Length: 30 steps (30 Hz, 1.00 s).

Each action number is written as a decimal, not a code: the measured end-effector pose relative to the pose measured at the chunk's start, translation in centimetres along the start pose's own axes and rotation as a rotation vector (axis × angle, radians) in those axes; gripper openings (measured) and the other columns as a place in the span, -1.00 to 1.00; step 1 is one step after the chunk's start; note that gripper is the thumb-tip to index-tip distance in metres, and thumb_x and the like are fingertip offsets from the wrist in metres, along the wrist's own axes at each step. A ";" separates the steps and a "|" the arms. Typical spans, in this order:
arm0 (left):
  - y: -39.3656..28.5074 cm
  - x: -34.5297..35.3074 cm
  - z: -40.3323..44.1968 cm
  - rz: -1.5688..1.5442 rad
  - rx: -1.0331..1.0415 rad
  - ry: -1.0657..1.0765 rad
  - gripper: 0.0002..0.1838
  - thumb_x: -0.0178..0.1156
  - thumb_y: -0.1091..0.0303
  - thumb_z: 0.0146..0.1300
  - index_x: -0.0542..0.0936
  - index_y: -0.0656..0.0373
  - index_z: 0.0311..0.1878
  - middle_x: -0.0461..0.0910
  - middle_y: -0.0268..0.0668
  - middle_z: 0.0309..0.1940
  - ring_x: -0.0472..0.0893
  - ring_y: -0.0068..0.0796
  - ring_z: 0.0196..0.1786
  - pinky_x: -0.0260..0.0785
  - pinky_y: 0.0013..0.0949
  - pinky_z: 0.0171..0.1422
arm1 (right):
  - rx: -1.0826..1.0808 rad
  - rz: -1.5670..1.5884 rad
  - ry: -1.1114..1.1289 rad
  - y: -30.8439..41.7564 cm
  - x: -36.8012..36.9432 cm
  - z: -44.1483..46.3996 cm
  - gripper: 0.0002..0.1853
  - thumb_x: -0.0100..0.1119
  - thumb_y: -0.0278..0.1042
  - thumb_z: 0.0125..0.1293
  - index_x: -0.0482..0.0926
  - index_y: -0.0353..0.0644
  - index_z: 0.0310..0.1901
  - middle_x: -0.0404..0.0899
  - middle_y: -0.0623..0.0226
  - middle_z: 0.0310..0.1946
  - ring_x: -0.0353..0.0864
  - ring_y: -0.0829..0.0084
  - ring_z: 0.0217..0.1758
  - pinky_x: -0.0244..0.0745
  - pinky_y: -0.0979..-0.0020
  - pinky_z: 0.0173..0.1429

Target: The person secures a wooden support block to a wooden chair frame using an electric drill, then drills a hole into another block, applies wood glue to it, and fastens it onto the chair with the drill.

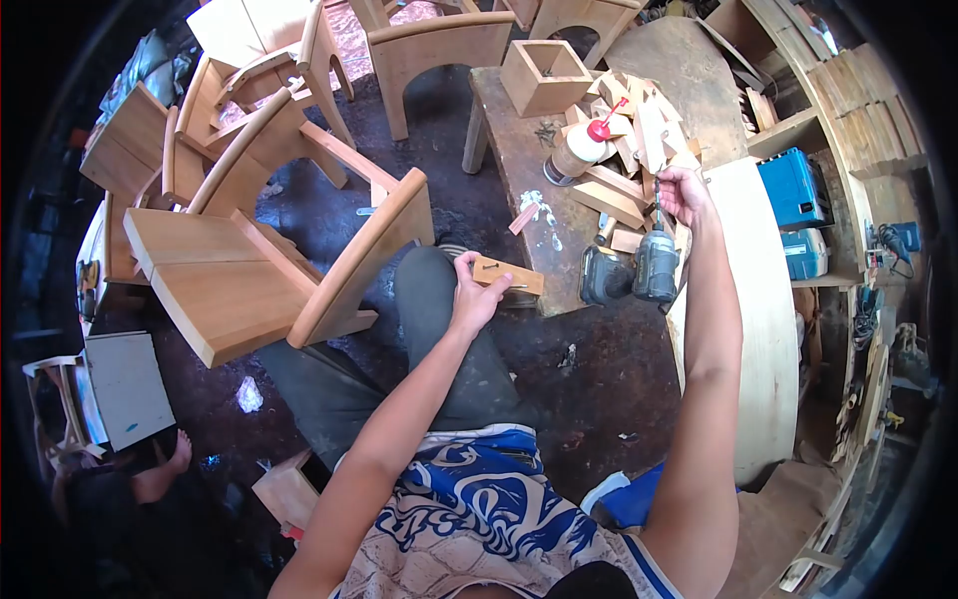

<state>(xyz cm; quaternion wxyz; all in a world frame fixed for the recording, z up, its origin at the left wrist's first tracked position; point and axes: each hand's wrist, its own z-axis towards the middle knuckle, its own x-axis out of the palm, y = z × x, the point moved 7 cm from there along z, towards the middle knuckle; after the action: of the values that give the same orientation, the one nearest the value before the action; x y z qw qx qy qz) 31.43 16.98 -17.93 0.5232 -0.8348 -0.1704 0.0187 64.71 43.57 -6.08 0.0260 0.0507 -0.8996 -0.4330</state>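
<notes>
Floor (579, 399): dark, spotted with pale scraps. Across left and top: wooden chairs (364, 255), several, with curved top rails. At lower left: pale board (128, 387); beside it, another person's bare foot (178, 452). At right: shelving (846, 215) with blue case (793, 188) above paler case (804, 254).

Bench (509, 160), worn top: open box (544, 80) at far end; offcuts (644, 130) in a loose heap; bottle (575, 155) with red nozzle (602, 128), beside the heap; drill (656, 265) at near side, bit (658, 205) pointing away from the wearer; dark tool (605, 275) just left of drill. Pale panel (743, 319) to the right of bench.

Left hand (479, 298): fingers partly curled, closed on small block (524, 280), above the knee (427, 280), near bench edge. In block: dark screw (490, 267).

Right hand (684, 195): thumb and fingers nearly together, pinched at tip of bit, beside offcuts.
</notes>
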 end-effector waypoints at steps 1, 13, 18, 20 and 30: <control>-0.2 0.1 0.0 0.002 0.002 -0.002 -0.37 0.43 0.29 0.29 0.22 0.01 0.25 0.54 -0.31 -0.02 0.60 -0.52 0.00 0.55 -0.39 -0.06 | 0.003 -0.012 0.016 0.1 0.1 0.0 -0.87 0.15 -0.37 0.30 0.59 -0.18 -0.39 0.71 0.28 -0.52 0.65 0.54 -0.64 0.67 0.54 -0.50; 1.9 -0.3 0.6 -0.170 -0.087 0.251 -0.42 0.35 0.46 0.30 0.21 -0.02 0.24 0.52 -0.28 0.03 0.61 -0.44 0.00 0.51 -0.38 0.04 | -0.060 0.160 0.058 -2.0 -0.5 -0.6 -0.89 0.14 -0.39 0.38 0.59 -0.22 -0.21 0.72 0.30 -0.46 0.69 0.56 -0.57 0.69 0.55 -0.44; 1.4 -0.6 0.9 -0.035 -0.040 0.252 -0.42 0.36 0.53 0.22 0.29 0.04 0.22 0.56 -0.28 -0.03 0.62 -0.48 -0.04 0.49 -0.39 0.04 | -0.241 0.207 0.179 -6.9 -1.9 -3.3 -0.70 0.09 -0.53 0.32 0.53 -0.31 0.08 0.72 0.17 -0.18 0.75 0.48 -0.26 0.73 0.48 -0.20; 0.6 -0.9 0.9 0.031 0.025 0.214 -0.44 0.40 0.50 0.19 0.36 0.07 0.20 0.60 -0.28 -0.06 0.63 -0.50 -0.06 0.49 -0.40 0.03 | -0.334 0.130 0.149 -9.3 -2.3 -6.2 -0.55 0.07 -0.59 0.27 0.48 -0.34 0.22 0.66 0.20 -0.01 0.69 0.45 -0.03 0.67 0.44 0.04; -5.5 -1.7 -1.2 0.824 0.428 0.212 -0.44 0.55 0.26 -0.01 0.54 0.10 0.06 0.73 -0.10 -0.13 0.71 0.02 0.00 0.52 -0.06 0.10 | -0.738 0.113 -0.415 -16.5 6.0 -12.7 -0.42 0.53 -0.62 0.04 0.54 -0.32 0.15 0.63 0.33 -0.06 0.63 0.43 -0.04 0.55 0.37 0.12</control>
<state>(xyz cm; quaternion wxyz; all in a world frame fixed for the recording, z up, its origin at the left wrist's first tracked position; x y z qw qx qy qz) 28.64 17.59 -12.75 0.6470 -0.7035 0.2369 0.1739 61.00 22.77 -11.07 -0.1155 -0.0997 -0.6717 -0.7250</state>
